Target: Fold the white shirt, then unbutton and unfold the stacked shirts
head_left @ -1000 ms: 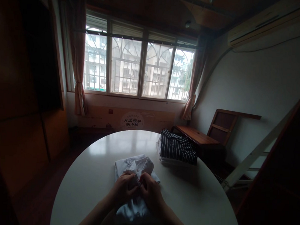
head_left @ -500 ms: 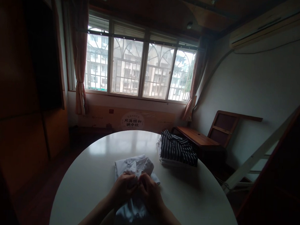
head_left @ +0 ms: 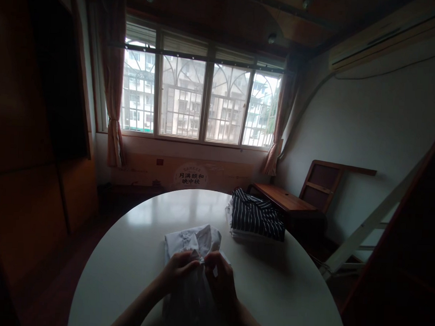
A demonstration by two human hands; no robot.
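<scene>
Lying on the round white surface (head_left: pixel 133 270), a white shirt (head_left: pixel 194 248) sits directly under both sets of fingers, its collar end just beyond the fingertips and the rest of the cloth running back beneath the palms toward the person. The left hand (head_left: pixel 176 272) has its fingers curled down and pinched on a fold of the shirt near the front placket. The right hand (head_left: pixel 220 276) meets it from the other side, its fingers likewise closed on the cloth, so the two sets of fingertips nearly touch over the middle of the shirt. What exactly lies between the fingertips is too small and dim to tell. Beyond the right fingers and off to their outer side, well apart, a folded striped shirt (head_left: pixel 256 217) rests near the far edge of the surface. Farther past it stands a wooden desk (head_left: pixel 284 199), and straight ahead a barred window (head_left: pixel 198 99).
</scene>
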